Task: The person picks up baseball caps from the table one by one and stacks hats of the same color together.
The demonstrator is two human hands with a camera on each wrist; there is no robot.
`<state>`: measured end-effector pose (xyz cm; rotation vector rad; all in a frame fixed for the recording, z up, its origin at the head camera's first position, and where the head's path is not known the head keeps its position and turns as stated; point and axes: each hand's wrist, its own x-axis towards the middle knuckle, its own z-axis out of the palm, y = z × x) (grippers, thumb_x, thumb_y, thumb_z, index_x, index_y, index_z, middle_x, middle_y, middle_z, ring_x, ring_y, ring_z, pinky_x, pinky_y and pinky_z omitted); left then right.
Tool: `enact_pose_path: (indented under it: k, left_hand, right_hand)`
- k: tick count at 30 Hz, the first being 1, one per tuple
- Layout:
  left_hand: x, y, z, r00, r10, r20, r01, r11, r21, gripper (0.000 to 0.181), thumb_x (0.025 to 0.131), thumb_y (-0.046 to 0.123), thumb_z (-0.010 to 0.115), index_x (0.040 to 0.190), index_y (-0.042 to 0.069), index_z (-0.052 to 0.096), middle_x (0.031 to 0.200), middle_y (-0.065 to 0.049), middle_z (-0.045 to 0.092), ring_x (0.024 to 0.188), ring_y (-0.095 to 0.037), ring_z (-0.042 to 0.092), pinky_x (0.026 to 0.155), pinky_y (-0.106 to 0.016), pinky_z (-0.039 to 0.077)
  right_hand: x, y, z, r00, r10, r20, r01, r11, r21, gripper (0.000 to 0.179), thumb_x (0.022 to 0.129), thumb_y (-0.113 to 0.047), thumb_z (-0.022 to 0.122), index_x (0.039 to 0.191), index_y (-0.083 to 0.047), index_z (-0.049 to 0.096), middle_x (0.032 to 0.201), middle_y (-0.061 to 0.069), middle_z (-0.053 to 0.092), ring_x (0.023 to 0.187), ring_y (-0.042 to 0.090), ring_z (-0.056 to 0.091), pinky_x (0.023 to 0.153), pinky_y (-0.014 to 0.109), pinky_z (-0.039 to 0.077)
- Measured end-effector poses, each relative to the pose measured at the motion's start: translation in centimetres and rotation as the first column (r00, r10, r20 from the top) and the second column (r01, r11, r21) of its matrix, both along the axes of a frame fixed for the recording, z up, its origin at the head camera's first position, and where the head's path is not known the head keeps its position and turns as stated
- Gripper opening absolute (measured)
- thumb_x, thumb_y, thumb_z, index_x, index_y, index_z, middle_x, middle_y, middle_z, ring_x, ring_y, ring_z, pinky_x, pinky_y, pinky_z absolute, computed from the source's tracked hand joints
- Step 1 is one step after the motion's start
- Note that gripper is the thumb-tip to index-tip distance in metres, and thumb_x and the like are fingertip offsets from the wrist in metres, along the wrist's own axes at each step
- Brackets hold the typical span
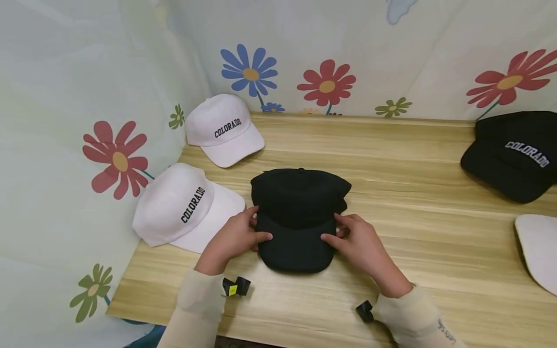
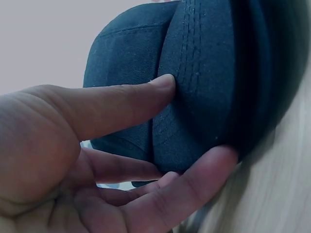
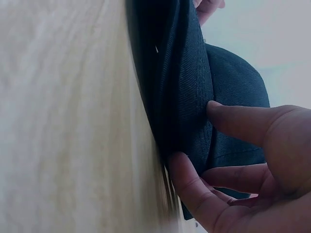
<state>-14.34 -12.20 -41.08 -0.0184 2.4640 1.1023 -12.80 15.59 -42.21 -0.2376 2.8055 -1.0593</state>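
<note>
A plain black baseball cap (image 1: 300, 195) sits on the wooden table with its brim (image 1: 296, 251) towards me. My left hand (image 1: 237, 234) pinches the brim's left edge, thumb on top and fingers at the side and below. On the opposite edge my right hand (image 1: 359, 241) does likewise. Both wrist views show the cap close up, with a thumb (image 2: 131, 102) against the base of the brim on the left and fingers (image 3: 194, 187) at the brim's edge on the right. The cap's underside is hidden.
Two white COLORADO caps, one farther back (image 1: 224, 118) and one nearer (image 1: 174, 205), stand on the left. At the right lie a black COLORADO cap (image 1: 513, 154) and part of a white one (image 1: 539, 249). Flowered cloth (image 1: 283, 29) hangs behind the wooden table (image 1: 404, 169).
</note>
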Motion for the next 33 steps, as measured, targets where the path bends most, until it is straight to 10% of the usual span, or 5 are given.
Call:
enact_pose_path:
  k: [24,33]
  left_hand:
    - [1.1,0.4,-0.1,0.997,0.005,-0.073,-0.005,1.000,-0.003,0.080,0.085,0.024,0.074,0.150,0.002,0.031,0.114,-0.010,0.064,0.064,-0.011,0.065,0.075,-0.029,0.054]
    - [2.1,1.5,1.6,0.975,-0.016,-0.223,-0.027,0.981,-0.191,0.077,0.089,0.044,0.066,0.146,-0.001,0.038,0.128,-0.020,0.050,0.121,-0.032,0.050,0.103,-0.047,0.042]
  right_hand:
    - [0.5,0.5,-0.1,0.999,-0.009,-0.043,0.009,1.000,-0.011,0.062,0.083,-0.027,0.076,0.132,0.006,0.055,0.111,0.014,0.065,0.078,0.013,0.063,0.074,0.031,0.048]
    - [0.7,1.4,0.7,1.000,0.019,-0.020,-0.020,0.999,-0.037,0.057,0.086,-0.024,0.073,0.133,0.002,0.055,0.110,0.011,0.066,0.079,0.011,0.066,0.072,0.028,0.050]
